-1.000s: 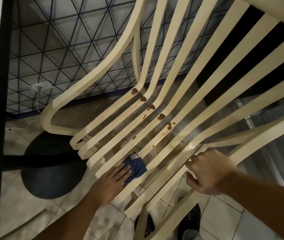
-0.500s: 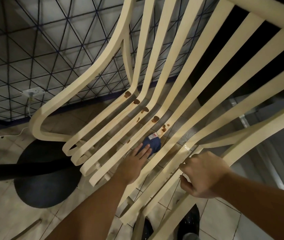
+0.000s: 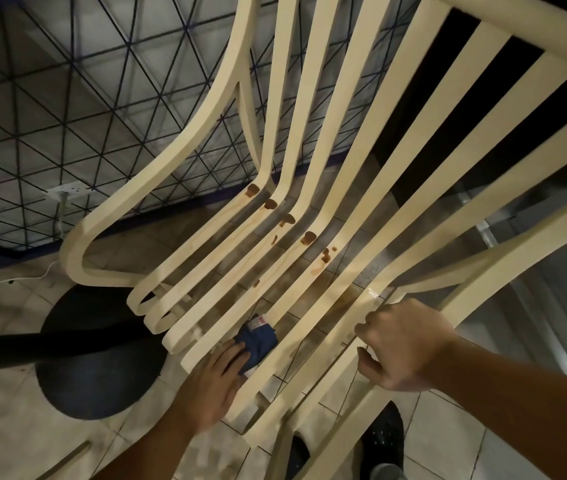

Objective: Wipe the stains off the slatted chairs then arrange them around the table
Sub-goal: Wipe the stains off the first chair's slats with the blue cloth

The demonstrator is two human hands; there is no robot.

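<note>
My left hand (image 3: 216, 382) lies flat, fingers straight, pressing a blue cloth (image 3: 258, 342) onto the front seat slats of the slatted chair (image 3: 391, 98). My right hand (image 3: 403, 348) curls tight round its side slat. Brown stains (image 3: 308, 238) dot the seat's bend farther up.

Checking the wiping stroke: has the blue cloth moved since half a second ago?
Yes. The blue cloth, under the left hand, slid back toward the camera, away from the stains.
</note>
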